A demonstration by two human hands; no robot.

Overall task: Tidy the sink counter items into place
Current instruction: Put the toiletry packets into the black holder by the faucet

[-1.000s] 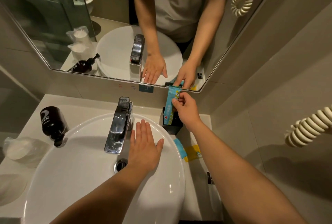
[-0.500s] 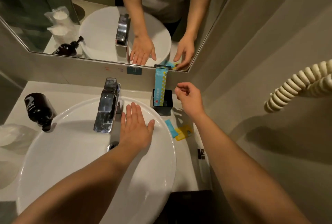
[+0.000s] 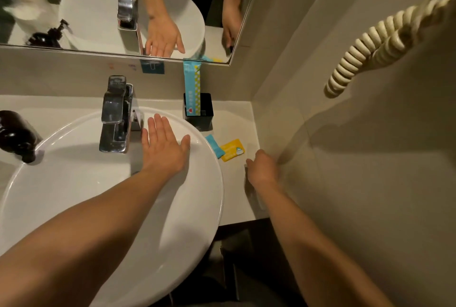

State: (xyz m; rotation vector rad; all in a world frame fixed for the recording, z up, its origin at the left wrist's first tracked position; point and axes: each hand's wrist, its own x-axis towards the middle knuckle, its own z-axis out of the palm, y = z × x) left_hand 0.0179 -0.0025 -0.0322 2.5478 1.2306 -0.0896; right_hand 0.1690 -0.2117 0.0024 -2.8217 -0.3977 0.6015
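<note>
Far left, dark pump bottle (image 3: 17,135) upright on the counter (image 3: 237,119) beside the basin (image 3: 74,183), seemingly in place. Over the basin rim just right of the tap (image 3: 116,114), left hand (image 3: 164,147) flat, fingers spread, gripping nothing. Further right, long blue packet (image 3: 192,89) already upright in the black holder (image 3: 206,109) against the back wall. Still loose on the counter between holder and right hand: small blue sachet (image 3: 214,145) and yellow sachet (image 3: 232,149), touching. Right hand (image 3: 262,167) low near the yellow sachet, blurred, fingers loosely curled, apparently empty. Roughly partway done.
</note>
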